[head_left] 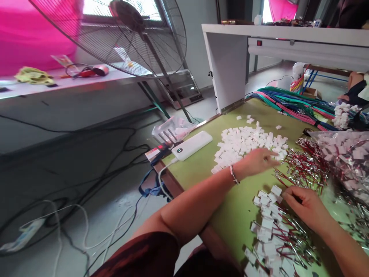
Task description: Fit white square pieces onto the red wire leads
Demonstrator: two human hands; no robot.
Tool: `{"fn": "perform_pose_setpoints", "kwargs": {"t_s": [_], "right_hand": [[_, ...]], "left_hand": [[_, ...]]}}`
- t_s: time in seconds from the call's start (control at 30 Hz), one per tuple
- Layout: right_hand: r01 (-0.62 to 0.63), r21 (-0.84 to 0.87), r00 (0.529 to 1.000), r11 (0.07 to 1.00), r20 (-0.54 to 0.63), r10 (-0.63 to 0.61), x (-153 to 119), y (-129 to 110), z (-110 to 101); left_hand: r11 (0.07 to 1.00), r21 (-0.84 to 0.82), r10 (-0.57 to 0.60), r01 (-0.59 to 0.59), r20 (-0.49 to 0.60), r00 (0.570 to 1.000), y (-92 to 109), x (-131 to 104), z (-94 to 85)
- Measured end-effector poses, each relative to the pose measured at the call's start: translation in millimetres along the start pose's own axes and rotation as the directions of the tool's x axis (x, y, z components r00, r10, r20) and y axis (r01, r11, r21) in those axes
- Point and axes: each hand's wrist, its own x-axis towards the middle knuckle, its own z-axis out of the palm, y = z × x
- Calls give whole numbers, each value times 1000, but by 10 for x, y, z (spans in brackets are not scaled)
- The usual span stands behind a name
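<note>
My left hand [259, 161] reaches over the right edge of a pile of loose white plastic connectors [239, 140], its thumb and forefinger apart and nothing visible between them. Close to its fingertips lies a heap of short red wires [307, 165] with shiny metal ends. My right hand [305, 207] is closed in a pinch at a white connector [276, 190], at the top of a second group. In that group, white connectors [266, 227] have red wires with metal terminals [294, 234] running from them. The right fingertips partly hide what they grip.
A white power bank [192, 145] with a cable lies at the green tabletop's [198, 177] left edge. At right sits a clear bag of white connectors [348, 150]. Bundled coloured wires [291, 104] lie behind. A large fan [150, 38] stands left; cables cross the floor.
</note>
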Motion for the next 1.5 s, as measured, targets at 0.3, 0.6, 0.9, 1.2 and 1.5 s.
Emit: {"fn": "perform_pose_setpoints", "kwargs": {"t_s": [0.3,0.6,0.9,1.2,1.5], "right_hand": [[-20,-254,996,967,-87,-2,53,237,-79],[-108,-714,984,691,-178,-30,156,288,133],[-201,-180,942,963,-306,139,91,192,-70],[-174,72,923,982,-335,188,18,42,-86],[60,-393,922,918,-330,-202,-9,28,-9]], "left_hand": [[712,697,-16,84,-104,994,-452,187,-98],[626,777,-58,62,-33,998,-313,163,-42],[970,23,-240,242,-66,968,17,40,-128],[549,-716,-337,431,282,898,115,-56,94],[461,-716,-260,525,457,851,109,-93,183]]}}
